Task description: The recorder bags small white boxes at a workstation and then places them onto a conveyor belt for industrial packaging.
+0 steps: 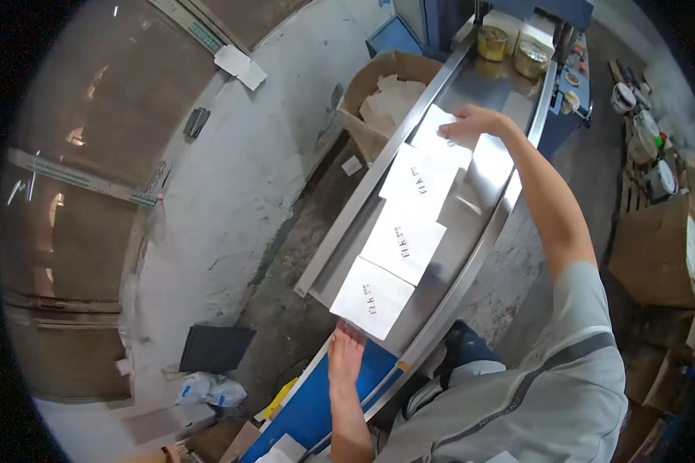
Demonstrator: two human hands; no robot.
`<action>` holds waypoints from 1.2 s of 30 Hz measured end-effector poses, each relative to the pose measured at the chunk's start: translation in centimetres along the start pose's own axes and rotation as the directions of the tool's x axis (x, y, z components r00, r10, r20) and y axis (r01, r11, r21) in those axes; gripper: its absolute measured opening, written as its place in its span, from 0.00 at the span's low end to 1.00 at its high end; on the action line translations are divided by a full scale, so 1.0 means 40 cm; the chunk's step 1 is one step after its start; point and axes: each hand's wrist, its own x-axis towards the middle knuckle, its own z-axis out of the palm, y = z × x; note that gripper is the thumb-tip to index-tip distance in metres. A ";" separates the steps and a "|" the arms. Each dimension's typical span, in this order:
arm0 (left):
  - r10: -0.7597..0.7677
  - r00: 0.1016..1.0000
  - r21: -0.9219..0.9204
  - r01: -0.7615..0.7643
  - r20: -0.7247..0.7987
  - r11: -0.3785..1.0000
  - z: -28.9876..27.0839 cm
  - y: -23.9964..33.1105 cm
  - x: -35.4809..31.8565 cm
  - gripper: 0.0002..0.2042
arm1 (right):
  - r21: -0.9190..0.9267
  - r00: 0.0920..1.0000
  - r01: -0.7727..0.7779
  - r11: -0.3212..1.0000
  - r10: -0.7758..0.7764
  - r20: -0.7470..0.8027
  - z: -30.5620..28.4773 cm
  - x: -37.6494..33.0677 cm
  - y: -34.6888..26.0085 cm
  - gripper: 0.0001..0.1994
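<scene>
Four white packets (404, 241) lie overlapped in a row along the steel tray (483, 181), spaced for feeding. Right hand (471, 123) presses flat on the farthest; left hand (345, 356), fingers together, steadies the nearest from the blue ledge (309, 401). Cardboard box (378, 89) alongside.

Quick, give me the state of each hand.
Left hand: open, flat, fingers at the nearest white sheet.
Right hand: open, palm down on the farthest sheet.
</scene>
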 end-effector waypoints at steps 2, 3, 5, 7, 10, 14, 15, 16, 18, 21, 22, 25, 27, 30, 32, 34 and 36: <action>-0.017 0.999 -0.039 0.019 0.052 0.999 0.010 -0.012 0.010 0.34 | 0.007 0.999 0.014 1.000 -0.014 0.038 -0.008 -0.027 -0.040 0.35; -0.030 0.998 -0.029 0.031 0.046 0.999 0.034 -0.012 0.017 0.34 | -0.005 0.998 0.029 1.000 -0.028 0.061 -0.012 -0.028 -0.030 0.35; -0.006 0.996 0.011 0.007 -0.086 1.000 0.108 -0.011 0.038 0.32 | 0.015 0.992 0.033 0.999 -0.034 0.123 -0.006 -0.001 0.009 0.34; -0.038 0.981 0.005 0.039 -0.191 0.999 0.117 -0.009 0.066 0.28 | -0.011 0.984 0.136 0.991 -0.134 0.120 0.000 -0.008 0.012 0.33; -0.047 0.963 -0.008 0.046 -0.265 0.999 0.107 0.012 0.047 0.25 | -0.086 0.996 0.084 0.993 -0.086 -0.028 -0.019 -0.101 -0.076 0.37; 0.021 0.941 -0.013 -0.027 -0.339 1.000 0.053 0.065 -0.056 0.23 | 0.019 0.719 0.607 0.795 -0.539 -0.439 0.068 -0.344 -0.329 0.26; 0.028 0.944 -0.019 -0.037 -0.330 0.999 0.000 0.062 -0.094 0.25 | 0.166 0.728 0.666 0.727 -0.584 -0.358 0.137 -0.402 -0.389 0.27; 0.047 0.946 -0.032 -0.061 -0.322 0.998 -0.048 0.068 -0.145 0.27 | 0.442 0.837 0.539 0.717 -0.517 -0.181 0.236 -0.465 -0.463 0.27; 0.057 0.970 -0.101 -0.083 -0.238 0.991 -0.171 0.058 -0.234 0.31 | 0.606 0.877 0.325 0.726 -0.471 0.093 0.463 -0.542 -0.561 0.34; 0.086 0.971 -0.143 -0.119 -0.222 0.982 -0.310 0.100 -0.368 0.31 | 0.626 0.803 -0.123 0.770 -0.294 0.518 0.907 -0.581 -0.633 0.39; 0.020 0.958 -0.098 -0.050 -0.287 0.994 -0.390 0.091 -0.410 0.30 | 0.665 0.693 -0.382 0.642 -0.277 0.666 0.990 -0.621 -0.700 0.39; -0.027 0.934 -0.061 0.006 -0.356 0.998 -0.551 0.084 -0.527 0.28 | 0.557 0.494 -0.394 0.731 -0.342 0.799 1.179 -0.692 -0.819 0.41; -0.041 0.919 -0.033 0.030 -0.391 0.999 -0.670 0.062 -0.590 0.26 | 0.519 0.408 -0.405 0.753 -0.359 0.840 1.307 -0.718 -0.875 0.45; -0.112 0.881 0.005 0.128 -0.460 0.992 -0.840 -0.003 -0.671 0.27 | 0.393 0.389 -0.418 0.819 -0.229 0.892 1.547 -0.774 -0.911 0.50; -0.188 0.870 -0.057 0.183 -0.456 0.982 -0.907 -0.010 -0.710 0.27 | 0.371 0.374 -0.409 0.834 -0.218 0.901 1.675 -0.804 -0.926 0.52; -0.189 0.832 -0.089 0.168 -0.521 0.982 -0.988 -0.015 -0.768 0.25 | 0.365 0.384 -0.447 0.816 -0.193 0.903 1.760 -0.844 -0.990 0.54; -0.176 0.820 -0.075 0.162 -0.544 0.984 -1.029 -0.030 -0.778 0.23 | 0.366 0.412 -0.434 0.824 -0.180 0.893 1.820 -0.860 -0.989 0.53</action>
